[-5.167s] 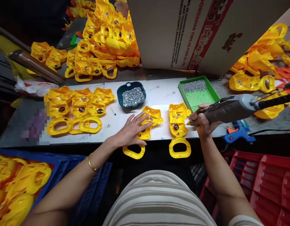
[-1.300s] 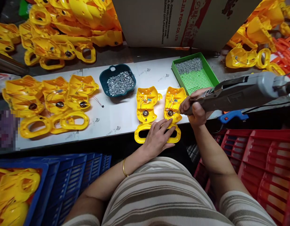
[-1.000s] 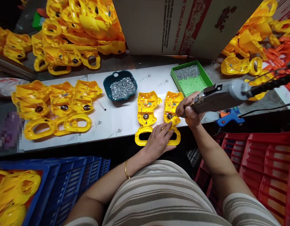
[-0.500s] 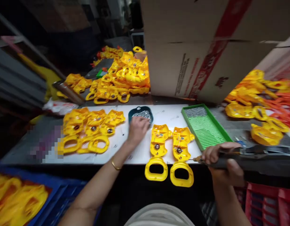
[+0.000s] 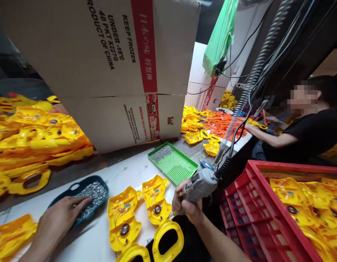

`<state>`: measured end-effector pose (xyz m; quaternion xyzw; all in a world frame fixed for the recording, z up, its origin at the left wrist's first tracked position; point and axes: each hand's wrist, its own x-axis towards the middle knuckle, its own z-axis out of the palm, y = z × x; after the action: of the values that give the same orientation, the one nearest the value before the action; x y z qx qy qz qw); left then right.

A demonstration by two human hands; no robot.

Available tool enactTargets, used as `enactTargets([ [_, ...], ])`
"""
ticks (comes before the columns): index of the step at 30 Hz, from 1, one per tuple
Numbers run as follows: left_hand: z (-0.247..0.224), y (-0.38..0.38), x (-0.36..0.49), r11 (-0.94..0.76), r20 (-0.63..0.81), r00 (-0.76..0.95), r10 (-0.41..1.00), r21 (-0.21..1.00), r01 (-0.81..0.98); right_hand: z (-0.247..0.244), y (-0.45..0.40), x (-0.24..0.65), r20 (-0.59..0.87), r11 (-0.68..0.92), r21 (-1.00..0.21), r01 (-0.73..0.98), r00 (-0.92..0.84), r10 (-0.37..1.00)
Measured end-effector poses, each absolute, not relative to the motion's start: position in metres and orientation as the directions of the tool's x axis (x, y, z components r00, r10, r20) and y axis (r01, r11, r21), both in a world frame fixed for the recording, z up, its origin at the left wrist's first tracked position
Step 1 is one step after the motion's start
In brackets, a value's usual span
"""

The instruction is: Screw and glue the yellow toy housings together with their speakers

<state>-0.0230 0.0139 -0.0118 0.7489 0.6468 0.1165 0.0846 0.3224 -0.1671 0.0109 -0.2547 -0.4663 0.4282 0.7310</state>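
My left hand (image 5: 60,218) reaches over a dark teal tray (image 5: 59,192) heaped with small silvery screws (image 5: 95,196). Its thumb and fingers are drawn together at the screws; what lies between them is hidden. In my right hand (image 5: 188,207) is a grey electric screwdriver (image 5: 203,183), held by its body, its tip hidden. Two yellow plastic housings with ring handles lie side by side between my hands: the left housing (image 5: 124,214) and the right housing (image 5: 156,202). Each is open side up, showing wires and a round metal part.
A green perforated tray (image 5: 181,169) with screws sits behind the housings. A large cardboard box (image 5: 116,80) stands behind. More yellow housings pile up at left (image 5: 42,134). A red crate (image 5: 247,214) of housings stands right; beyond it sits a co-worker (image 5: 305,127). A coiled cable (image 5: 246,91) hangs above the screwdriver.
The view has swung right, bringing the red crate, co-worker and cable into sight. My left hand stays at the screw tray. My right hand keeps the screwdriver, now angled differently.
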Motion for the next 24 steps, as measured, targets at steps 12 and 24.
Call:
enactTargets([
  [12,0.014,-0.007,-0.018,-0.135,0.252,0.005,0.968,0.499,0.856,0.019,-0.175,0.331,0.495,0.547,-0.782,-0.300,0.235,0.836],
  [24,-0.003,-0.159,0.090,-0.395,0.348,0.196,0.917,0.861,0.320,0.065,-0.173,0.312,0.569,0.602,-0.689,-0.404,0.213,0.794],
])
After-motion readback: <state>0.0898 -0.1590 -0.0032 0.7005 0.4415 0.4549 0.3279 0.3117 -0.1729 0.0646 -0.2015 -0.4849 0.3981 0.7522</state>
